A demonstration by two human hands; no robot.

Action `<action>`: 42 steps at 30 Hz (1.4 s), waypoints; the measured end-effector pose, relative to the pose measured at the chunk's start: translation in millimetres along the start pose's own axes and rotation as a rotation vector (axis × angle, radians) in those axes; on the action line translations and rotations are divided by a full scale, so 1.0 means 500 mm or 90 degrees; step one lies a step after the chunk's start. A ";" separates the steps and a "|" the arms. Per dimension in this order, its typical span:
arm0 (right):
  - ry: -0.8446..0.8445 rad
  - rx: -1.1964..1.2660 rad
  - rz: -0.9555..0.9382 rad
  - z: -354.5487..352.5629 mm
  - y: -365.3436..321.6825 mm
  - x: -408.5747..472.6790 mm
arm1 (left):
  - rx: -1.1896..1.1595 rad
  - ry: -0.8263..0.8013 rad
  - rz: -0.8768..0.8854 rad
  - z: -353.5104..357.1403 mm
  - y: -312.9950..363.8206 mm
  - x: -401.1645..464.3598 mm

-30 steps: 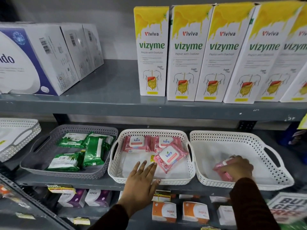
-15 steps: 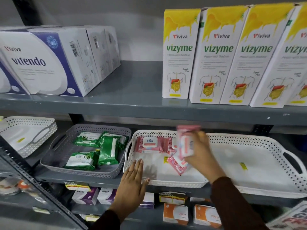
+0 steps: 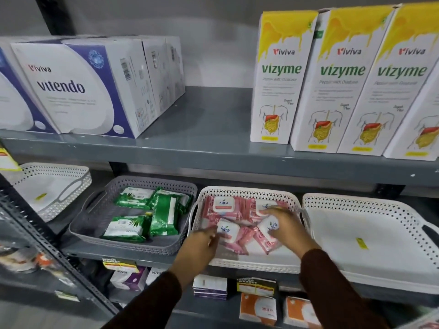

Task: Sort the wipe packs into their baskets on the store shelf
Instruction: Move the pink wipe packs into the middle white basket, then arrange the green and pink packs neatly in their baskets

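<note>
Since half a second ago the right hand (image 3: 286, 227) has come down from mid-air into the middle basket (image 3: 247, 193), fingers (image 3: 273, 213) curled on a pink pack (image 3: 268, 227); the left hand (image 3: 202, 243) has moved in, fingers touching another pack (image 3: 225, 230). The packs look light, soft and slick, so pinching across the stiff lid seems best. Left of that basket lie green packs (image 3: 164, 213); right, an empty basket (image 3: 370, 210).

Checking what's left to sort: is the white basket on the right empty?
Empty: the right white basket shows only its bare floor and a small yellow sticker.
</note>
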State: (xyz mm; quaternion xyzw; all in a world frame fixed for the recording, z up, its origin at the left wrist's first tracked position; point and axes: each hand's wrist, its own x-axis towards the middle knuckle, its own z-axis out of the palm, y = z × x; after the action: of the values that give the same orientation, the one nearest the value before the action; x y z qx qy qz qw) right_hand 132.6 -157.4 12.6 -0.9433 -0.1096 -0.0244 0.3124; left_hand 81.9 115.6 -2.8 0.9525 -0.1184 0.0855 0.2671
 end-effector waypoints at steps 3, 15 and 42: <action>-0.077 0.035 0.064 -0.032 0.026 -0.007 | -0.008 -0.059 0.059 -0.001 0.014 0.051; -0.065 -0.064 0.158 0.023 0.018 -0.054 | 0.136 -0.183 0.036 0.051 0.013 0.095; 0.023 0.068 0.016 0.209 -0.381 0.058 | -0.001 0.047 -0.206 -0.230 -0.309 -0.005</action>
State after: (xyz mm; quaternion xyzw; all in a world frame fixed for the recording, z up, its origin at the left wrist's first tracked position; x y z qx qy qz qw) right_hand 116.5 59.1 43.0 -0.9260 -0.0933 -0.0318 0.3645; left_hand 109.7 305.0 17.9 0.9553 0.0464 0.0761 0.2819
